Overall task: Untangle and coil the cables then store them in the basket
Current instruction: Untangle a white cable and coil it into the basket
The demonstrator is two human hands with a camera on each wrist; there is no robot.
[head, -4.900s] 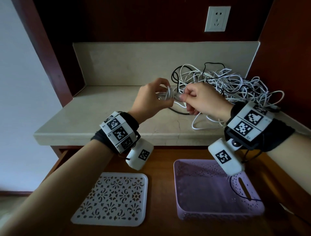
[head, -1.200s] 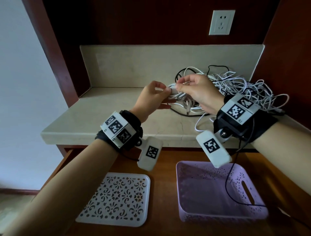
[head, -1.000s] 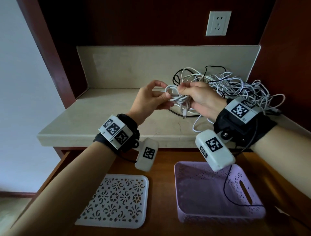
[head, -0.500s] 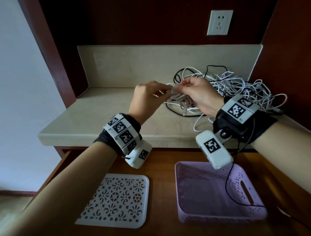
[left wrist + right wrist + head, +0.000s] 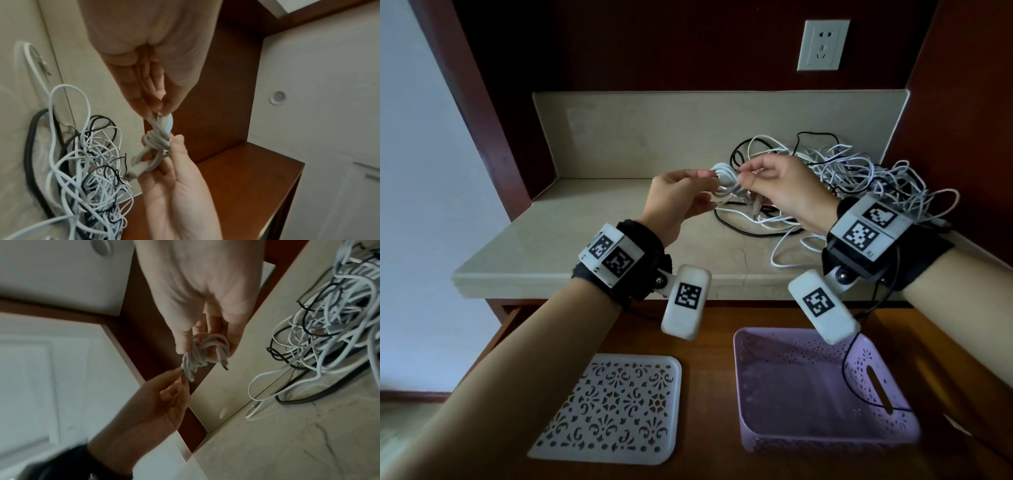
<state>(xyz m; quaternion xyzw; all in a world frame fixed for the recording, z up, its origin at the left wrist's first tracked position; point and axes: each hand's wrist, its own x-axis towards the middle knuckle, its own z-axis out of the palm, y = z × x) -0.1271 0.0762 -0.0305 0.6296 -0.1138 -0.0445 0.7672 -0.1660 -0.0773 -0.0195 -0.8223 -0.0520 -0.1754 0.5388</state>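
Head view: at frame centre, above the bench, the left hand and right hand both pinch a small coiled white cable, lying left-right between them. The basket sits lower right (nearer the right hand).

Left wrist view: fingertips grip the coil's end.

Right wrist view: fingers clasp its loops.

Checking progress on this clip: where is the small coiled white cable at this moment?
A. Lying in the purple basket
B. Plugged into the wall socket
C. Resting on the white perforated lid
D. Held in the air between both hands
D: the left hand and the right hand both pinch the coiled white cable above the counter, while the purple basket holds no coil.
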